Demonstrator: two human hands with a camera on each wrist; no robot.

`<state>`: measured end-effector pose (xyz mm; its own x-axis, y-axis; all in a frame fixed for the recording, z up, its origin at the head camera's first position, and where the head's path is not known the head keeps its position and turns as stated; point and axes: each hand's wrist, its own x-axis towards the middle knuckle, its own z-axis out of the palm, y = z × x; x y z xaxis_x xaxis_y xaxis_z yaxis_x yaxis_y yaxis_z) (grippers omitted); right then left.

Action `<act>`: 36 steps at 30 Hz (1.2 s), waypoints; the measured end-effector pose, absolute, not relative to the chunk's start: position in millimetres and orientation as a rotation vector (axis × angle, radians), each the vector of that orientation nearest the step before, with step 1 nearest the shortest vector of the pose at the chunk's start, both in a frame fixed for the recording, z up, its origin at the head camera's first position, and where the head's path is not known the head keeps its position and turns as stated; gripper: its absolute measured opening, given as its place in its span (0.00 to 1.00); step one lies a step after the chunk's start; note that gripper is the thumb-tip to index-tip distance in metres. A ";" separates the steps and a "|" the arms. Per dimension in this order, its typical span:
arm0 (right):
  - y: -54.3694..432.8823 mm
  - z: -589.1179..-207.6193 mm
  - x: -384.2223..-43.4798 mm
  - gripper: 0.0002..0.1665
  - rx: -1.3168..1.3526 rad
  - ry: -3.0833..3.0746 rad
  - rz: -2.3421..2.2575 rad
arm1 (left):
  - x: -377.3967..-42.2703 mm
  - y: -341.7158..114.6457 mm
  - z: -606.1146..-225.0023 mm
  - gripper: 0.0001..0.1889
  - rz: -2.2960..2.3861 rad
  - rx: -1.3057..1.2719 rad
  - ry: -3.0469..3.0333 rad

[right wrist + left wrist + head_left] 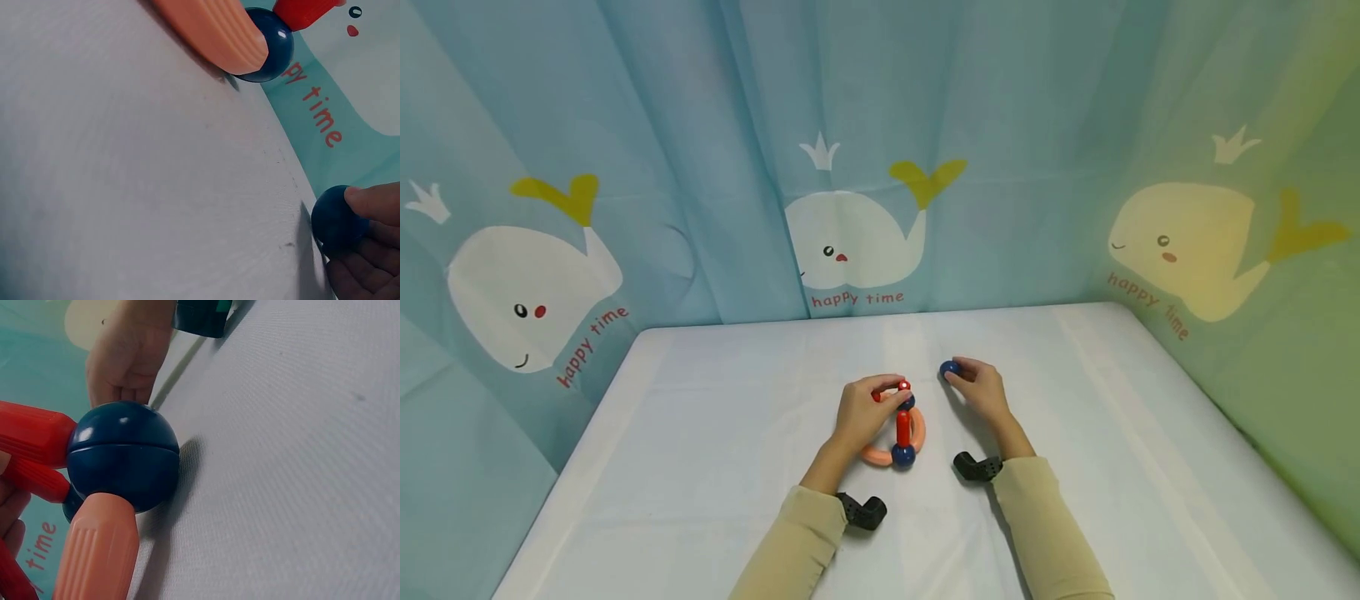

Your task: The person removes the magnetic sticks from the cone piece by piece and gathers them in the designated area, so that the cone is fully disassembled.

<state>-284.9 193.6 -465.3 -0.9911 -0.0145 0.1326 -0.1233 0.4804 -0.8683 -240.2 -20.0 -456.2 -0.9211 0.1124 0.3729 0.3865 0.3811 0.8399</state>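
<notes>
A build of magnetic sticks and balls stands on the table: peach curved sticks (pixel 918 427) lie in a ring, joined by blue balls (pixel 903 455), with red sticks (pixel 903 427) rising from them. My left hand (pixel 859 414) is over the build's left and far side, thumb and fingers pinching a red stick near its top. In the left wrist view, a fingertip lies against a red stick (pixel 37 478) behind the near blue ball (pixel 125 459). To the right and apart from the build, my right hand (pixel 983 392) pinches a loose blue ball (pixel 337 219) between thumb and fingers, low over the table.
The white table (pixel 722 442) reaches back to a blue curtain (pixel 1015 233) printed with whales; a greenish curtain side (pixel 1300 375) borders the right edge. Black wrist cameras (pixel 865 512) jut out beside both sleeves (pixel 1052 533).
</notes>
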 end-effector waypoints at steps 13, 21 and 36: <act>194.8 -463.6 -277.8 0.29 0.094 -2.522 1.516 | -223.0 -39.8 -455.4 0.23 -1.371 -0.506 -2.182; 197.6 -460.2 -267.9 0.26 0.133 -2.405 1.489 | -194.4 -61.7 -456.4 0.21 -1.355 -0.707 -2.165; 185.1 -447.4 -240.3 0.22 0.244 -2.410 1.693 | -192.1 -53.0 -460.9 0.22 -1.183 -0.802 -2.659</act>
<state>-240.3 185.1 -447.4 -0.9692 -0.0275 0.2446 -0.2394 0.3358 -0.9110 -192.1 -53.0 -460.9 -0.8520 0.4180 0.3154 0.5141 0.5533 0.6554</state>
